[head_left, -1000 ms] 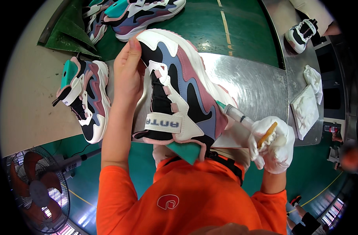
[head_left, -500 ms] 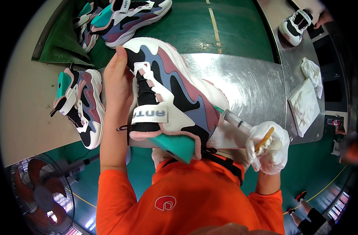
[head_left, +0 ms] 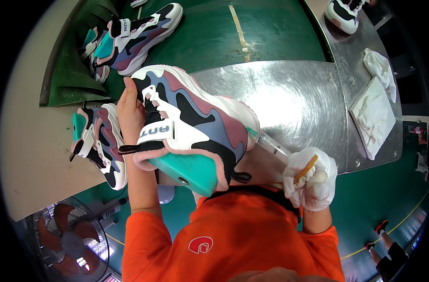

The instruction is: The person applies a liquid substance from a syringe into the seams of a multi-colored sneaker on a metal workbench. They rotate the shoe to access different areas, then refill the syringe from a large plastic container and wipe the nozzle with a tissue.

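Tilting the shoe, gripped at ten o'clock by the left hand, could leave it scuffed by the syringe held at four o'clock by the right hand.

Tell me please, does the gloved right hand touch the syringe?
Touching: the head view shows the clear syringe running into the gloved right hand, which grips it.

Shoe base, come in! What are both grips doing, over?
Left grip: holding shoe near toe. Gloved right grip: holding syringe, teal tip by heel. Nothing visibly in the way.
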`<control>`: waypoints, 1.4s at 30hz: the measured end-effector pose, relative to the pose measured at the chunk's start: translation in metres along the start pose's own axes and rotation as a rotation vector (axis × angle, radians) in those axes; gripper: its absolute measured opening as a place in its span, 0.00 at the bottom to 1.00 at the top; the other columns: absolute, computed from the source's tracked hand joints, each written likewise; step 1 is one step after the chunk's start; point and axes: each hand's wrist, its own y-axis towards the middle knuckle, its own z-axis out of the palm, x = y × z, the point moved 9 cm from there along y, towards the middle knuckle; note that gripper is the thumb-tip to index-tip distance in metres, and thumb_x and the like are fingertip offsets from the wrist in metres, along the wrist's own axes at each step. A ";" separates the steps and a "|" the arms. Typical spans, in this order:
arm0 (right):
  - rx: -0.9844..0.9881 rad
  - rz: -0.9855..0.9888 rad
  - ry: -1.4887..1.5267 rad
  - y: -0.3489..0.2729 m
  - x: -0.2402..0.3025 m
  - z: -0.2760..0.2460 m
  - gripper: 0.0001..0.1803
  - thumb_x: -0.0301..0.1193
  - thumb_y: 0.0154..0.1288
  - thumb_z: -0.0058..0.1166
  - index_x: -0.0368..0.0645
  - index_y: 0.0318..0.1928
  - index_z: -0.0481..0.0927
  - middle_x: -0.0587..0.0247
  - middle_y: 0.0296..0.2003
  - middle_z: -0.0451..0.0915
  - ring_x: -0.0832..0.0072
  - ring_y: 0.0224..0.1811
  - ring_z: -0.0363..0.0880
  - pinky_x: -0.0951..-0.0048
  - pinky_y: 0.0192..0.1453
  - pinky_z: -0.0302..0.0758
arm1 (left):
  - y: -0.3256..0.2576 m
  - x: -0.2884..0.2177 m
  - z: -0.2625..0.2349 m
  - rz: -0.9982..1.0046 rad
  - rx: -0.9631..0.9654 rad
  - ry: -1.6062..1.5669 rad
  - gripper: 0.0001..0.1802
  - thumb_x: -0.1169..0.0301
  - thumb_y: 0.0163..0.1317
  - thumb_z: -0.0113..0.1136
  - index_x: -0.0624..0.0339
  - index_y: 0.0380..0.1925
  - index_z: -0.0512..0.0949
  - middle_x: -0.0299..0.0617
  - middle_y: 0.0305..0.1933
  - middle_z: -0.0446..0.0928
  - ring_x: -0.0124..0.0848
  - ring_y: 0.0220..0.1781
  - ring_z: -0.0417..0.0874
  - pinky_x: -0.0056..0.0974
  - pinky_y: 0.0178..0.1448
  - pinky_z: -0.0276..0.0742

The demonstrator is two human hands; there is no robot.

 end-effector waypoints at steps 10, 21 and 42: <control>-0.023 0.048 -0.043 -0.008 -0.013 -0.008 0.25 0.10 0.36 0.52 0.28 0.43 0.76 0.52 0.26 0.77 0.69 0.25 0.78 0.73 0.28 0.75 | -0.020 -0.028 0.017 0.104 0.010 0.242 0.27 0.45 0.69 0.48 0.58 0.25 0.75 0.31 0.21 0.74 0.18 0.21 0.72 0.26 0.24 0.64; -0.141 0.190 0.053 -0.007 -0.021 -0.013 0.23 0.09 0.40 0.55 0.30 0.43 0.77 0.56 0.29 0.78 0.72 0.29 0.78 0.73 0.33 0.76 | -0.024 -0.039 0.031 0.809 0.443 0.178 0.15 0.65 0.66 0.55 0.69 0.32 0.82 0.54 0.41 0.81 0.36 0.39 0.83 0.36 0.53 0.76; -0.041 0.019 0.005 -0.002 -0.023 -0.009 0.25 0.09 0.43 0.60 0.26 0.47 0.73 0.58 0.30 0.76 0.73 0.32 0.77 0.75 0.35 0.76 | -0.107 0.023 -0.060 -0.299 0.172 0.135 0.23 0.72 0.62 0.56 0.64 0.57 0.68 0.44 0.52 0.77 0.34 0.48 0.82 0.40 0.46 0.83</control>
